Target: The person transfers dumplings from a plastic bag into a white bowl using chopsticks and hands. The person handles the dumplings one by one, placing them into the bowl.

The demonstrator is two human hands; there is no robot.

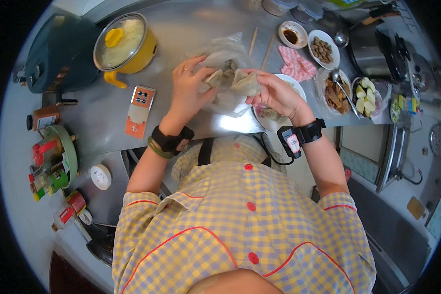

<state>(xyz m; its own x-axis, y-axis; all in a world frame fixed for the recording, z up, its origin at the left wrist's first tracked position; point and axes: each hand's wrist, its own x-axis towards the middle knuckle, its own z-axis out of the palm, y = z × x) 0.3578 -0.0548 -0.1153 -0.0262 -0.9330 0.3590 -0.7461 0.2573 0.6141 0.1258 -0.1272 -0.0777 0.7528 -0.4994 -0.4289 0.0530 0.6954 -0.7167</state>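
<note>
Head view: left hand (191, 90) and right hand (281, 98) pinch dumplings (246, 85) (seemingly separating them) over the bag (229, 101), plate (299, 87) at its four o'clock; next calls for gentleness, likely.

Right hand (280, 95) holds a dumpling (246, 84) — plastic bag (229, 51) beside.

This is a kitchen: a metal table (179, 29) carries a yellow lidded pot (127, 51), a sauce bowl (292, 36), a ladle (341, 38) and a dish of brown chunks (322, 50).

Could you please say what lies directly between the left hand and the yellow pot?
The head view shows bare counter between the left hand and yellow pot.
</note>
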